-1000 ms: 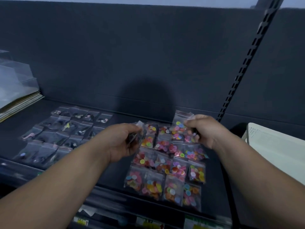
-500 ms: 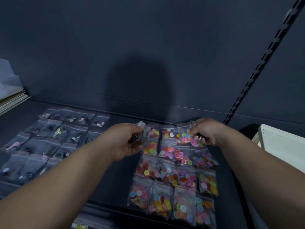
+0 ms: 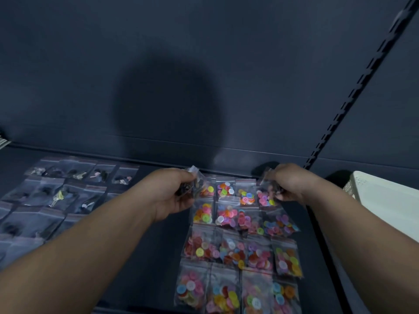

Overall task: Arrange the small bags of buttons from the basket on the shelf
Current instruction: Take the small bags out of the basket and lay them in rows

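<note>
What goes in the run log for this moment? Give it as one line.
left hand: holds dark bags | right hand: holds bag at back-right corner of colourful grid | white basket: right | step: placing

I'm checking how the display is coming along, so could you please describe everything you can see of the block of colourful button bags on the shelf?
The block of colourful button bags lies flat on the dark shelf, right of centre, in a rough grid four across and about five rows deep, neighbours overlapping slightly. Each is a small clear plastic pouch, seemingly zip-topped, holding mixed pink, yellow, blue, orange and green buttons. The right hand grips the back-right bag by its top; the left hand hovers at the back-left corner, holding separate bags with dark contents.
</note>
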The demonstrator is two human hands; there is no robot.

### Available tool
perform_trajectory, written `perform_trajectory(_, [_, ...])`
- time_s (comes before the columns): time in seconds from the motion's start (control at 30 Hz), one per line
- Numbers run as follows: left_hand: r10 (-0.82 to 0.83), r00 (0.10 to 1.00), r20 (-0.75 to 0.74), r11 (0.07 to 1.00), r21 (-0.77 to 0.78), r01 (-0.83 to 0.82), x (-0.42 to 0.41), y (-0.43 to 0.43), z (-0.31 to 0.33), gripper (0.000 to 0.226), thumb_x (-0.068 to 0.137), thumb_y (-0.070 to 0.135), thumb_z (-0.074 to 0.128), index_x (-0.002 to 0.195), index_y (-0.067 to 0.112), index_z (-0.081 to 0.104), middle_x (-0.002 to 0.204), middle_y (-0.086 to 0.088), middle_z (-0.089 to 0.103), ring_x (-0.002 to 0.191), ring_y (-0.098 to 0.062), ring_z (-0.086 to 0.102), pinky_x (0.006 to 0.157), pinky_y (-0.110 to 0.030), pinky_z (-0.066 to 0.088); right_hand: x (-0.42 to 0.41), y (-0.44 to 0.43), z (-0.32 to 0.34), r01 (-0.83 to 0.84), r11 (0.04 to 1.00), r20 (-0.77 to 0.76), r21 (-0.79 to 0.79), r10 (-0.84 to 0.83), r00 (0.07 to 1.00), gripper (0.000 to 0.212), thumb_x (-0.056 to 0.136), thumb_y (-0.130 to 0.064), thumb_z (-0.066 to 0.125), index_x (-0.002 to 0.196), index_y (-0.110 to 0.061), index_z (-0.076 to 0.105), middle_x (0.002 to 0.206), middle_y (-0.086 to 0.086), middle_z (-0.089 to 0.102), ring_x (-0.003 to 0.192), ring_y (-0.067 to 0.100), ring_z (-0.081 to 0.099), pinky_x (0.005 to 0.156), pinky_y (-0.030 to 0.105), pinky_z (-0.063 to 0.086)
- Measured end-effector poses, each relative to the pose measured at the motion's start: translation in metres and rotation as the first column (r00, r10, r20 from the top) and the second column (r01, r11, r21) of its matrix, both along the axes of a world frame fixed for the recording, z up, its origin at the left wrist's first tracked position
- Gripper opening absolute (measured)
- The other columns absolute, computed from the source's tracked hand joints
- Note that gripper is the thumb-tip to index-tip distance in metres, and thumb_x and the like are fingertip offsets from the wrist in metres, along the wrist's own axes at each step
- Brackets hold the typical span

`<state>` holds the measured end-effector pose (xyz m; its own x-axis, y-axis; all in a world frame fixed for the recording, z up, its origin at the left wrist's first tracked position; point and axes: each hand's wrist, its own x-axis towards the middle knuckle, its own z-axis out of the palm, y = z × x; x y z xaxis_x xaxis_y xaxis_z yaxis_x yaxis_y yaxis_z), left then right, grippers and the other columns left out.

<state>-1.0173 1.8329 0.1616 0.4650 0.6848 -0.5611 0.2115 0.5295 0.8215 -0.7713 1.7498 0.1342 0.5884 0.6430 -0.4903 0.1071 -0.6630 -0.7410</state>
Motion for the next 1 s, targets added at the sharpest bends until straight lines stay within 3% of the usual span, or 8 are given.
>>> perform_trajectory(0.13, [-0.018, 1.0, 0.001, 1.0, 0.013, 0.018, 0.008, -0.002, 0.003, 0.008, 0.093, 0.015, 0.055, 0.086, 0.014, 0.058, 0.075, -0.004, 0.061, 0.056, -0.011, 0.058, 0.054, -0.024, 0.045, 0.01, -0.015, 0.007, 0.086, 0.992, -0.188, 0.096, -0.067, 0.98, 0.018, 0.094, 0.001, 0.044, 0.084, -0.01, 0.055, 0.082, 0.01, 0.057, 0.072, 0.021, 0.059, 0.047, 0.025, 0.052])
perform_trajectory(0.23, [-0.042, 0.999, 0.002, 0.999, 0.021, 0.042, 0.013, -0.005, 0.007, 0.006, 0.093, 0.015, 0.055, 0.088, 0.014, 0.057, 0.08, -0.005, 0.06, 0.059, -0.013, 0.058, 0.047, -0.021, 0.046, 0.014, -0.022, 0.006, 0.099, 0.99, -0.212, 0.102, -0.076, 0.974, 0.022, 0.094, -0.002, 0.05, 0.076, -0.016, 0.054, 0.077, 0.005, 0.057, 0.068, 0.018, 0.053, 0.059, 0.028, 0.046])
perform_trajectory(0.33, [-0.058, 0.998, 0.003, 0.998, 0.03, 0.058, 0.018, -0.008, 0.01, 0.006, 0.094, 0.015, 0.054, 0.089, 0.014, 0.057, 0.08, -0.006, 0.06, 0.064, -0.014, 0.057, 0.043, -0.02, 0.047, 0.014, -0.026, 0.004, 0.128, 0.983, -0.192, 0.129, -0.102, 0.976, 0.023, 0.091, -0.001, 0.055, 0.074, -0.017, 0.054, 0.071, 0.002, 0.057, 0.061, 0.013, 0.047, 0.055, 0.023, 0.036])
perform_trajectory(0.5, [-0.061, 0.998, 0.0, 0.998, 0.029, 0.061, 0.022, -0.012, 0.011, 0.005, 0.093, 0.013, 0.054, 0.091, 0.013, 0.058, 0.083, -0.008, 0.06, 0.066, -0.015, 0.057, 0.047, -0.022, 0.047, 0.004, -0.028, 0.007, 0.159, 0.966, -0.318, 0.206, -0.087, 0.944, 0.024, 0.091, 0.003, 0.053, 0.076, -0.016, 0.055, 0.063, 0.001, 0.064, 0.056, 0.011, 0.043, 0.052, 0.023, 0.041])
perform_trajectory(0.6, [-0.046, 0.999, 0.018, 0.999, 0.002, 0.046, 0.019, -0.014, 0.011, 0.008, 0.093, 0.01, 0.052, 0.096, 0.011, 0.059, 0.087, -0.009, 0.062, 0.069, -0.017, 0.059, 0.054, -0.025, 0.05, -0.011, -0.025, 0.017, 0.125, 0.959, -0.358, 0.255, -0.027, 0.933, 0.024, 0.092, 0.005, 0.051, 0.081, -0.015, 0.059, 0.067, 0.0, 0.062, 0.058, 0.011, 0.047, 0.057, 0.025, 0.048])
perform_trajectory(0.7, [-0.03, 0.999, 0.037, 1.0, 0.007, 0.03, 0.011, -0.015, 0.012, 0.012, 0.094, 0.006, 0.049, 0.094, 0.013, 0.059, 0.086, -0.009, 0.062, 0.068, -0.017, 0.06, 0.053, -0.026, 0.055, -0.035, -0.015, 0.026, 0.062, 0.951, -0.391, 0.304, 0.065, 0.918, 0.022, 0.09, 0.007, 0.053, 0.086, -0.014, 0.059, 0.073, 0.003, 0.06, 0.057, 0.01, 0.051, 0.051, 0.023, 0.054])
perform_trajectory(0.87, [0.027, 0.998, 0.059, 0.999, 0.02, -0.028, -0.017, -0.011, 0.015, 0.015, 0.093, 0.005, 0.047, 0.089, 0.015, 0.057, 0.079, -0.006, 0.063, 0.057, -0.013, 0.063, 0.05, -0.023, 0.055, -0.082, 0.011, 0.04, -0.058, 0.928, -0.369, 0.368, 0.203, 0.907, 0.024, 0.089, 0.004, 0.056, 0.076, -0.016, 0.056, 0.054, -0.003, 0.061, 0.039, 0.004, 0.053, 0.045, 0.02, 0.053])
perform_trajectory(1.0, [0.088, 0.993, 0.08, 0.994, 0.057, -0.092, -0.06, 0.005, 0.02, 0.017, 0.094, 0.007, 0.046, 0.085, 0.016, 0.056, 0.068, -0.002, 0.062, 0.051, -0.009, 0.061, 0.052, -0.023, 0.053, -0.131, 0.031, 0.046, -0.142, 0.903, -0.304, 0.406, 0.28, 0.911, 0.025, 0.089, 0.002, 0.057, 0.072, -0.016, 0.056, 0.059, 0.0, 0.061, 0.047, 0.009, 0.051, 0.046, 0.02, 0.046])
